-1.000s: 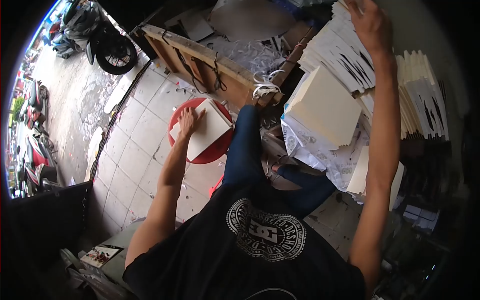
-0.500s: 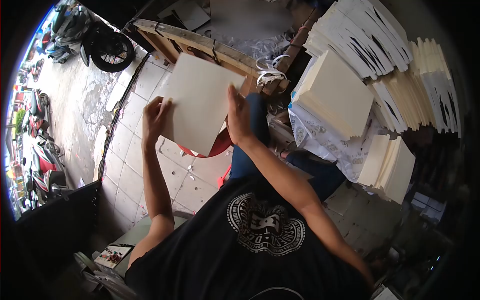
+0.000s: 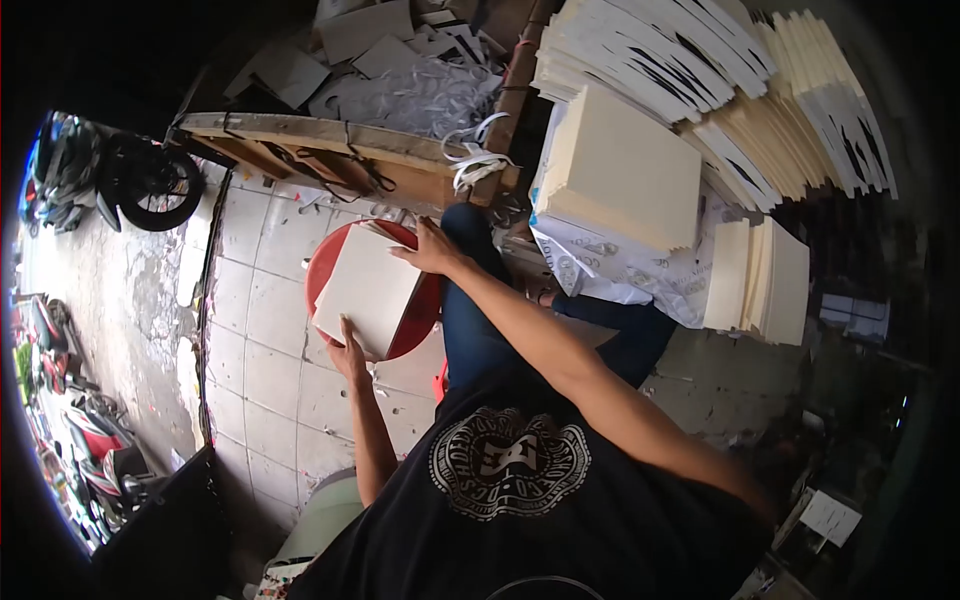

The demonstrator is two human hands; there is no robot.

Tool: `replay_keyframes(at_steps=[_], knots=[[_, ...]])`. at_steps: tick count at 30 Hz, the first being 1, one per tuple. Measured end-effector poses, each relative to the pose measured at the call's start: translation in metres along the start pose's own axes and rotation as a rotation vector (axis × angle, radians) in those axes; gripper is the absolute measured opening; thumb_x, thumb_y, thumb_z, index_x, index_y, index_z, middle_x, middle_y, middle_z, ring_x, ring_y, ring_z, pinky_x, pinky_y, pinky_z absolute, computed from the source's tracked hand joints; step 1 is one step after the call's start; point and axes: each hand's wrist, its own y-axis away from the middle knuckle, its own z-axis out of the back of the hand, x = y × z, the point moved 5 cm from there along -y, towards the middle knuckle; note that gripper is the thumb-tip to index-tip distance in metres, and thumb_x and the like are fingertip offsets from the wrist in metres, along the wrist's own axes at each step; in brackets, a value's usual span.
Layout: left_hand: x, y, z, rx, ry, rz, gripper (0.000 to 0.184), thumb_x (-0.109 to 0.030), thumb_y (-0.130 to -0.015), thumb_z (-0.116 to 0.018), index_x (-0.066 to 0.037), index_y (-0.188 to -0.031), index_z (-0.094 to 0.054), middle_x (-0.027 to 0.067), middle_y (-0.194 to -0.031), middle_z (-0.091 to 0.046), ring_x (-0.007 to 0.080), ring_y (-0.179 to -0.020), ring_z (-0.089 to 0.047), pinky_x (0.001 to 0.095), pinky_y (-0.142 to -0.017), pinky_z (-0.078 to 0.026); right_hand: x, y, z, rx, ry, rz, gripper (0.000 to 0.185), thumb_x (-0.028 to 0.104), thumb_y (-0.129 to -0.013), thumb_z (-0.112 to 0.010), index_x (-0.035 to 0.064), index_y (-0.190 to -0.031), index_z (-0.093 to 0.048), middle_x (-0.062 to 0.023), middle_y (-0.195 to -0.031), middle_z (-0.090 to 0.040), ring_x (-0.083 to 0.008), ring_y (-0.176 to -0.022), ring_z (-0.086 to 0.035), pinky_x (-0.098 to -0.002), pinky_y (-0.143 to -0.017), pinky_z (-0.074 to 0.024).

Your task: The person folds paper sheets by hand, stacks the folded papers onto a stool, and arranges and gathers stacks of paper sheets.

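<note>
A small stack of cream paper sheets [image 3: 372,290] lies over a round red stool [image 3: 425,315], its edges slightly uneven. My left hand [image 3: 348,355] grips the near edge, thumb on top and the other fingers partly hidden below. At the far right corner, my right hand [image 3: 432,248] is closed about the sheets, one digit lying across the top face. Both hands are over the stool, just left of my knee.
Thick cream paper stacks [image 3: 630,170] stand at the right on printed white wrapping [image 3: 610,265]. A wooden-framed bin [image 3: 320,130] of paper scraps is ahead. Tiled floor [image 3: 265,330] surrounds the stool; motorbikes [image 3: 85,440] stand outside at left.
The sheets have come down from a raised, tilted position onto the red stool. My left hand has shifted to their near edge, my right to the far corner. The view has turned.
</note>
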Motion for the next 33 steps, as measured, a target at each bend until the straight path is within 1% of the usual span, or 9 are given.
replay_keyframes(at_steps=[2, 11, 14, 18, 20, 25, 26, 30, 33], knots=[[0.005, -0.002, -0.017, 0.077, 0.154, -0.139, 0.059, -0.041, -0.092, -0.062, 0.009, -0.123, -0.055, 0.0192, -0.112, -0.065, 0.0276, -0.101, -0.062, 0.0368, -0.087, -0.047, 0.006, 0.007, -0.005, 0.352, -0.113, -0.173, 0.107, 0.069, -0.069, -0.069, -0.0168, -0.127, -0.043, -0.0310, -0.122, -0.056, -0.0402, -0.114, -0.057, -0.0394, -0.098, -0.0458], [-0.044, -0.006, -0.029, 0.302, 0.139, 0.024, 0.054, -0.041, -0.093, -0.060, 0.010, -0.110, -0.060, 0.0134, -0.094, -0.066, 0.0189, -0.084, -0.059, 0.0350, -0.075, -0.046, 0.002, 0.017, 0.015, 0.286, -0.265, -0.410, 0.098, 0.075, -0.059, -0.071, -0.0099, -0.107, -0.064, -0.0205, -0.094, -0.069, -0.0308, -0.088, -0.069, -0.0348, -0.078, -0.0536], [-0.052, 0.003, -0.022, 0.553, 0.338, 0.204, 0.058, -0.042, -0.096, -0.055, 0.008, -0.125, -0.050, 0.0148, -0.114, -0.060, 0.0199, -0.100, -0.057, 0.0336, -0.087, -0.045, 0.030, 0.039, 0.029, 0.436, -0.421, -0.390, 0.094, 0.071, -0.061, -0.074, -0.0104, -0.107, -0.062, -0.0216, -0.097, -0.068, -0.0305, -0.093, -0.067, -0.0354, -0.082, -0.0518], [-0.018, -0.007, 0.009, 0.605, 0.706, 0.116, 0.063, -0.041, -0.095, -0.058, 0.004, -0.135, -0.040, 0.0156, -0.131, -0.048, 0.0214, -0.120, -0.047, 0.0366, -0.101, -0.038, 0.081, 0.051, 0.055, 0.455, -0.328, 0.265, 0.082, 0.056, -0.070, -0.075, -0.0005, -0.125, -0.052, -0.0226, -0.117, -0.060, -0.0331, -0.110, -0.059, -0.0384, -0.093, -0.0463], [-0.027, -0.007, 0.039, 0.543, 0.513, -0.086, 0.057, -0.031, -0.093, -0.063, 0.003, -0.135, -0.043, 0.0154, -0.128, -0.053, 0.0208, -0.117, -0.052, 0.0369, -0.095, -0.045, 0.079, 0.049, 0.047, 0.408, -0.240, 0.489, 0.080, 0.046, -0.072, -0.077, 0.0018, -0.130, -0.046, -0.0188, -0.117, -0.061, -0.0329, -0.107, -0.060, -0.0400, -0.091, -0.0465], [-0.072, 0.033, 0.079, 0.262, 0.298, -0.279, 0.056, -0.005, -0.083, -0.074, 0.000, -0.131, -0.046, 0.0116, -0.114, -0.064, 0.0199, -0.103, -0.061, 0.0319, -0.091, -0.048, 0.050, 0.036, 0.017, 0.495, -0.366, 0.438, 0.074, 0.018, -0.068, -0.078, 0.0085, -0.133, -0.045, -0.0158, -0.111, -0.063, -0.0282, -0.098, -0.062, -0.0390, -0.086, -0.0469], [-0.062, 0.034, 0.077, 0.303, 0.227, -0.253, 0.062, -0.005, -0.084, -0.073, 0.000, -0.137, -0.041, 0.0124, -0.126, -0.058, 0.0200, -0.113, -0.057, 0.0332, -0.097, -0.045, 0.046, 0.037, 0.014, 0.410, -0.388, 0.499, 0.078, 0.014, -0.067, -0.078, 0.0099, -0.136, -0.043, -0.0143, -0.111, -0.063, -0.0268, -0.097, -0.062, -0.0385, -0.086, -0.0469], [-0.024, 0.032, 0.065, 0.367, 0.392, -0.182, 0.078, -0.001, -0.085, -0.070, -0.003, -0.149, -0.024, 0.0108, -0.146, -0.039, 0.0182, -0.130, -0.042, 0.0353, -0.109, -0.034, 0.040, 0.053, 0.009, 0.417, -0.489, 0.464, 0.102, 0.005, -0.068, -0.078, 0.0145, -0.151, -0.021, -0.0135, -0.134, -0.051, -0.0225, -0.121, -0.052, -0.0356, -0.101, -0.0425], [-0.023, 0.035, 0.050, 0.351, 0.411, -0.253, 0.072, -0.001, -0.086, -0.069, -0.001, -0.145, -0.029, 0.0114, -0.139, -0.046, 0.0184, -0.124, -0.048, 0.0350, -0.106, -0.038, 0.058, 0.072, 0.006, 0.260, -0.531, 0.501, 0.112, 0.008, -0.072, -0.079, 0.0134, -0.153, -0.002, -0.0162, -0.148, -0.035, -0.0274, -0.134, -0.039, -0.0366, -0.112, -0.0329]])
